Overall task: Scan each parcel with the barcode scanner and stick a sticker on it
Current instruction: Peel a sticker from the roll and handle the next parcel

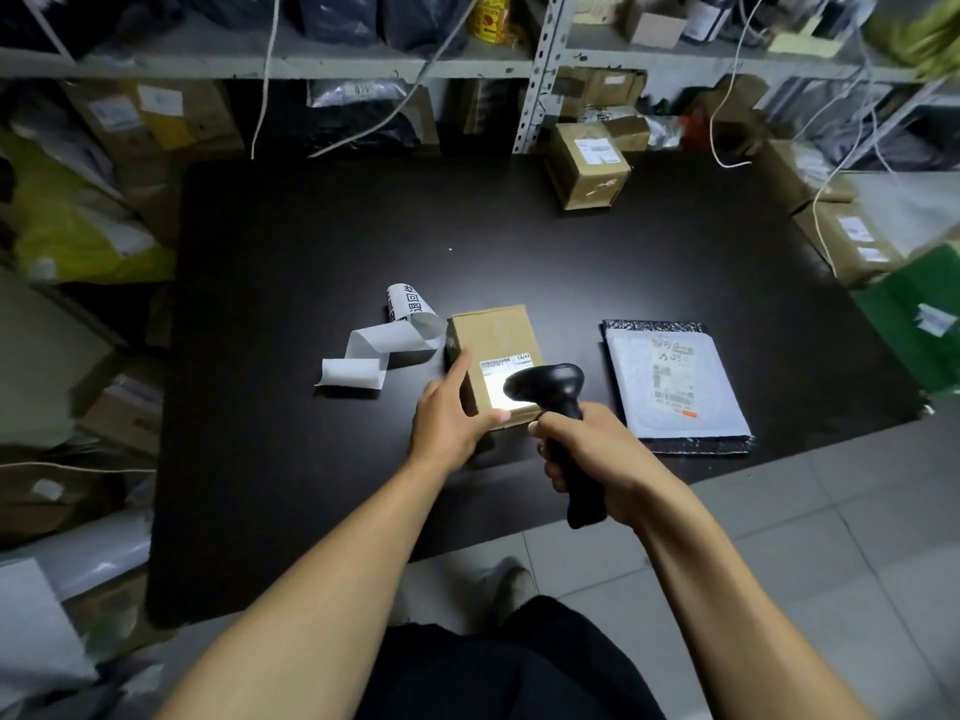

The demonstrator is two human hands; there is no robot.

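Observation:
A small brown cardboard parcel [493,337] lies near the middle of the black table [311,241]. My left hand [449,418] grips its near left side, thumb along the front edge. My right hand [587,449] holds a black barcode scanner [558,394] by the handle, its head just above the parcel's white label, which glows under the scanner's light. A strip of white stickers [382,345] curls on the table just left of the parcel. A grey padded mailer [675,387] with a label lies flat to the right.
Another brown box [587,163] stands at the table's far edge. Metal shelves [535,70] packed with parcels and bags run behind, with white cords hanging down. More boxes [852,241] and a green bag [914,314] crowd the right side; yellow bags [67,220] sit left.

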